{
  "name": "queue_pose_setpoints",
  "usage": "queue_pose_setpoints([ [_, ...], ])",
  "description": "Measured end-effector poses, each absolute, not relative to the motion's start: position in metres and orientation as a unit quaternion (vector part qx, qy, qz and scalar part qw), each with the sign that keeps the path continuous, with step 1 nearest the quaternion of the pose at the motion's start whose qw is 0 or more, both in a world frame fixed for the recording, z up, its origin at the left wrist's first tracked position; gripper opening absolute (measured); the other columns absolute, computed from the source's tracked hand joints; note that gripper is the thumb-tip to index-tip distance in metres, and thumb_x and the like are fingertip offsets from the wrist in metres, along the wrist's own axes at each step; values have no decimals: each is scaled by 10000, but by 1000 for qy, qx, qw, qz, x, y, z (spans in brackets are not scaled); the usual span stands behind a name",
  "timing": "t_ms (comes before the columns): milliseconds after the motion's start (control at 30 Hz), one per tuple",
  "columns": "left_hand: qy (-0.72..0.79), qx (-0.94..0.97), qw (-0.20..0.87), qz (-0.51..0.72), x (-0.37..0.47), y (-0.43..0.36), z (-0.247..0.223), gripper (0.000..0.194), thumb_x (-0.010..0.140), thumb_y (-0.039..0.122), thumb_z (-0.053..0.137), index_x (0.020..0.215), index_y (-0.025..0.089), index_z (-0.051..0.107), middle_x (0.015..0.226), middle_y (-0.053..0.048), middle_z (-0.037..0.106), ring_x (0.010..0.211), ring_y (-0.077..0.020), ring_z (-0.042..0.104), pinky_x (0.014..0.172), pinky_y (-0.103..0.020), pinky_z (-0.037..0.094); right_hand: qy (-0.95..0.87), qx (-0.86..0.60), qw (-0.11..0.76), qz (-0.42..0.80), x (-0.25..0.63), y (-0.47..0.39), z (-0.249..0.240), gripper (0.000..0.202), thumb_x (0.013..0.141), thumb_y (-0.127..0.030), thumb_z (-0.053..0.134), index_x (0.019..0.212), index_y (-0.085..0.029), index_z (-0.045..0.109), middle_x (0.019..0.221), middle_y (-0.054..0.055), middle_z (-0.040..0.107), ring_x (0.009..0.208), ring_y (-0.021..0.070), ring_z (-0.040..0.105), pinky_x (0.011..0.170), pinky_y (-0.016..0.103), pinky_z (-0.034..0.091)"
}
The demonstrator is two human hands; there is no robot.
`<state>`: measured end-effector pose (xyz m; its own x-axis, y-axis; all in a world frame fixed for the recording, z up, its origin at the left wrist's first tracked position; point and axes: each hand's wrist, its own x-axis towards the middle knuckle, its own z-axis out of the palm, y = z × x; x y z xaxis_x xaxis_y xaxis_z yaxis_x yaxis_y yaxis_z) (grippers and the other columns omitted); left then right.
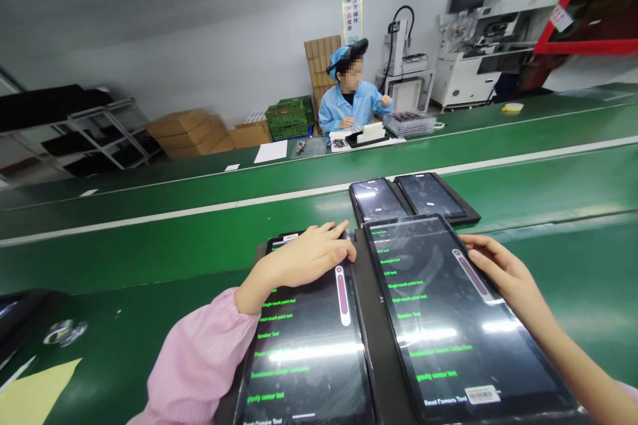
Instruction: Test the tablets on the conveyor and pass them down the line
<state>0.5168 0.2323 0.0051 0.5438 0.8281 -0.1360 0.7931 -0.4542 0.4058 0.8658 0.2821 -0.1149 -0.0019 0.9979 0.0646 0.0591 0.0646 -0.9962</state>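
Two tablets with green test lists on black screens lie side by side. My left hand (pixel 309 255) reaches over the top of the left tablet (pixel 304 372), its fingers stretched out to that tablet's upper right edge. It covers part of the list. At the right edge of the right tablet (pixel 448 319), my right hand (pixel 503 265) holds on with thumb and fingers; some fingertips are hidden. A purple volume slider shows on each screen, and a white barcode label (pixel 482 395) sits low on the right one. Under the tablets is a black board (pixel 376 319).
Two more tablets, one left (pixel 377 199) and one right (pixel 431 196), lie behind on dark trays. Across the green bench (pixel 199 226) sits a co-worker (pixel 356 99) in blue. A yellow paper (pixel 42 392) and a clear tape roll (pixel 64 332) are at lower left.
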Motion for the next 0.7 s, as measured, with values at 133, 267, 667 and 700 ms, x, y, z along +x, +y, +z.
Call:
queue_pose_setpoints([
  [133, 487, 846, 218, 20, 518, 232, 7, 787, 992, 679, -38, 1073, 268, 629, 1438, -92, 591, 1551, -362, 200, 1167, -601, 287, -536, -511, 517, 429, 864, 279, -111, 518, 654, -691, 813, 884, -233, 738, 941, 51, 700, 856, 229, 650, 747, 271, 555],
  [267, 500, 841, 206, 11, 522, 233, 10, 733, 1038, 603, -10, 1061, 263, 640, 1437, -81, 597, 1540, -344, 242, 1162, -563, 305, -552, -504, 517, 417, 866, 280, -104, 538, 638, -715, 816, 824, -219, 721, 906, 56, 688, 885, 249, 654, 828, 312, 553],
  [667, 506, 839, 195, 46, 518, 230, 11, 676, 1052, 605, 61, 1129, 237, 623, 1456, -71, 586, 1502, -291, 347, 1174, -446, 348, -543, -495, 513, 444, 860, 277, -105, 531, 692, -705, 779, 896, -222, 695, 1012, 73, 709, 898, 253, 659, 749, 284, 565],
  [700, 508, 838, 192, 45, 518, 230, 11, 659, 1056, 595, 71, 1130, 236, 618, 1452, -70, 589, 1495, -286, 359, 1173, -438, 353, -545, -491, 514, 444, 860, 277, -106, 519, 712, -698, 765, 912, -224, 696, 1036, 73, 708, 932, 260, 661, 776, 289, 566],
])
